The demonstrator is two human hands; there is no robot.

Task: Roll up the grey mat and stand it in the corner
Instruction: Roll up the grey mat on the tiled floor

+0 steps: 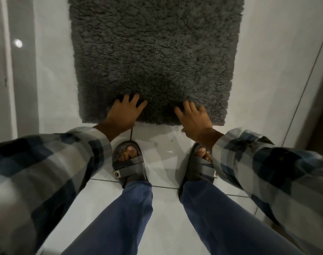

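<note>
Grey mat (155, 57) lies flat and unrolled on the white tiled floor (168, 214), shaggy pile up, long axis running away from us. Its near short edge sits just ahead of our feet.

Our left hand (123, 115) rests on the near edge of the mat, left of centre, fingers (134, 100) spread and sunk into the pile, palm down. Our right hand (193, 118) is on the same edge, right of centre, fingers also splayed on the pile, heel of the hand over the bare tile. Neither hand pinches the mat; both lie open on top. No part of the edge is lifted or curled.

Both forearms are in plaid sleeves (46, 162), blurred. Blue trousers (131, 218) below, and dark slide sandals (128, 162) planted on the tile, toes close to the mat edge but not touching it.

A pale wall or door panel (2, 70) runs along the left; a dark vertical edge stands at far right. The mat's far end is cut off by the top of the view.
</note>
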